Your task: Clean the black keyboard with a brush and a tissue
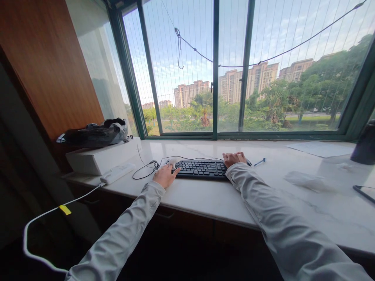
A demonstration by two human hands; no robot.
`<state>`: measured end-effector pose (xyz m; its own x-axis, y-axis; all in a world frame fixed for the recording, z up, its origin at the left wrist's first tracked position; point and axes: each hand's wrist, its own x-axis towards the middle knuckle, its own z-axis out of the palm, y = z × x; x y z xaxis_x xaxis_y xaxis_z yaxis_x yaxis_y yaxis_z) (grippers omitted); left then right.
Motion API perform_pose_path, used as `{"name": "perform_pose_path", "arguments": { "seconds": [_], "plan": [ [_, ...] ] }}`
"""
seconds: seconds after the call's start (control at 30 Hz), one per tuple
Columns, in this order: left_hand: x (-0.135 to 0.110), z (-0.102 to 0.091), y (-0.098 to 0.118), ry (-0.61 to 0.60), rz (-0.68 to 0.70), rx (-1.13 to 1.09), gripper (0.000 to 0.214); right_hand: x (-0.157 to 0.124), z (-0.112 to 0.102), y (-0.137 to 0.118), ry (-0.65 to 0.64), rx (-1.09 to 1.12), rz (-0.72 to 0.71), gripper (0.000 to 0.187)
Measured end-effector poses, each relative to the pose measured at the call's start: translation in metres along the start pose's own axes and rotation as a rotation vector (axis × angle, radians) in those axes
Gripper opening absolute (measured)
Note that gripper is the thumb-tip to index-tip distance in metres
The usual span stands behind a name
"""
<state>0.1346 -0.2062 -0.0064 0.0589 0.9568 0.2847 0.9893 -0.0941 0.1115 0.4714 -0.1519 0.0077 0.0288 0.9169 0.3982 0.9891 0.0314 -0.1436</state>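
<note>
A black keyboard (202, 168) lies flat on the white marble-patterned counter, its cable (155, 167) loosely looped at the left. At the keyboard's left end, my left hand (165, 175) presses a crumpled white tissue (175, 160) against the keys, thumb stretched to the right. My right hand (234, 159) is at the opposite end, fingers bent over the keyboard's right edge; my wrist and sleeve cover part of that corner. A small blue brush (260, 161) rests on the counter just right of my right hand.
A white box (99, 158) with a black bag (93, 134) on top stands left, beside a white power strip (117, 173). To the right are crumpled clear plastic (304, 180), paper (320, 148), a dark cylinder (365, 144) and a dark-edged flat device (366, 192). Windows (187, 134) close off the back.
</note>
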Motion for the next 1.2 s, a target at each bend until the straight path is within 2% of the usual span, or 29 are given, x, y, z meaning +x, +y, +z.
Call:
{"name": "perform_pose_path", "arguments": {
  "seconds": [0.2,0.37,0.53,0.77,0.87,0.93,1.0,1.2],
  "plan": [
    [-0.013,-0.002,-0.004,0.047,-0.097,0.044,0.075,0.002,0.002,0.0,0.001,-0.025,-0.008,0.049],
    [-0.025,-0.003,0.016,0.058,-0.069,0.017,0.077,0.001,0.003,-0.002,0.036,-0.031,0.0,0.05],
    [-0.028,0.001,0.065,0.042,0.075,-0.059,0.077,0.001,0.002,-0.001,0.018,-0.043,0.013,0.051],
    [-0.033,0.006,0.147,0.029,0.386,-0.105,0.081,0.003,0.003,0.001,-0.022,-0.062,0.03,0.049],
    [-0.035,0.004,0.17,0.033,0.503,-0.097,0.079,0.004,0.003,0.002,-0.025,-0.072,0.05,0.047],
    [-0.035,0.003,0.174,0.028,0.517,-0.089,0.08,0.005,0.003,0.002,-0.028,-0.062,0.058,0.047],
    [-0.036,0.003,0.17,0.037,0.519,-0.077,0.08,0.006,0.003,0.003,-0.035,-0.05,0.063,0.047],
    [-0.047,0.002,0.129,0.1,0.507,-0.027,0.07,0.005,0.003,0.006,-0.037,-0.057,0.055,0.049]
  ]
}}
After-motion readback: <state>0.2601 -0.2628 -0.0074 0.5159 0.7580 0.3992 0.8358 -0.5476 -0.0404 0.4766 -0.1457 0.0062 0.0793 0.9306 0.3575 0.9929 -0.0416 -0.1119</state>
